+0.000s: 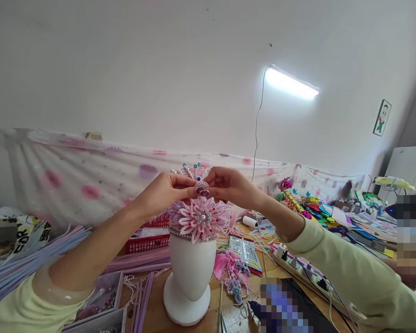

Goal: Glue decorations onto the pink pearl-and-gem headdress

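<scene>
Hands point(173, 187) point(229, 185) pinching ornament point(201, 188), headdress point(200, 221) below

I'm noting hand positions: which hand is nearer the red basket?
The left hand. It is above the red basket, which sits behind the left forearm. The right hand is farther over, beyond the pink flower headpiece.

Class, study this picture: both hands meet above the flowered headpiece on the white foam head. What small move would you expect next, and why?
Probably lowering the small pink piece onto the headpiece. The left hand and right hand pinch it together just above the big pink flower, which sits on the white foam head. It hangs close over the crown but does not seem seated yet.
</scene>
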A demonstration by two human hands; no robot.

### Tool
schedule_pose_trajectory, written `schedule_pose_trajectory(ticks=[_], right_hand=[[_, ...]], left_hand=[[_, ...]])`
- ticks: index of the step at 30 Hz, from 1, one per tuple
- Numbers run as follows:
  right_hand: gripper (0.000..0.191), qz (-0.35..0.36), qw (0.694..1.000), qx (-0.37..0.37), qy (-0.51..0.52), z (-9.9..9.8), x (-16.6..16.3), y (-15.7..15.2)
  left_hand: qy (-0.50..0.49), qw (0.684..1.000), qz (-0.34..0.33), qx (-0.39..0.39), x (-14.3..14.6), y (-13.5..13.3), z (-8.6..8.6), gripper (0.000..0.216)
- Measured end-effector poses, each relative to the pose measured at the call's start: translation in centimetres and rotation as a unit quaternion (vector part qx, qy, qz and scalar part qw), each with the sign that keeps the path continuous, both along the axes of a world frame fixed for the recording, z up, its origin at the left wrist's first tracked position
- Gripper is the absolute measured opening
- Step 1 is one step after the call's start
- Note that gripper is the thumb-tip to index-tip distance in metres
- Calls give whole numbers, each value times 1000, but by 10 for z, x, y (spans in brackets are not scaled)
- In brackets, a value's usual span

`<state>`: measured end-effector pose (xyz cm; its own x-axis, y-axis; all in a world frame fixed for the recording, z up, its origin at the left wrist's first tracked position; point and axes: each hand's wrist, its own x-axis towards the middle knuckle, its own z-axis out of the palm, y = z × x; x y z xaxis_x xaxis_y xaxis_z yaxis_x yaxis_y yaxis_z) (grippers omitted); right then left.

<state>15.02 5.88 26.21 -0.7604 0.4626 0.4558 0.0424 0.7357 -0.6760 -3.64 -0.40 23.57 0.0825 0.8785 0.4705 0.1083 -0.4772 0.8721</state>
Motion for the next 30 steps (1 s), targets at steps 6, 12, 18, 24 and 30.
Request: schedule_pose_trajectory(ticks=[6,12,18,24,30], right_hand=[[44,15,994,-15,109,-11,6,4],[43,7,992,-57,113,-15,10,0],[40,-24,991,-81,101,-11,19,0],[40,-79,979,-120,147,-14,31,16],[29,-116,957,-178,199,-21,32,41]], left_hand=[[-60,998,-31,-14,5,1,-2,41],[-92,995,-32,-19,14,5,-7,43],[-152,988,30,28,17,13,-6,35],[-315,948,30,-42,13,20,3,23],[-260,960,91,-57,6,27,-3,13]])
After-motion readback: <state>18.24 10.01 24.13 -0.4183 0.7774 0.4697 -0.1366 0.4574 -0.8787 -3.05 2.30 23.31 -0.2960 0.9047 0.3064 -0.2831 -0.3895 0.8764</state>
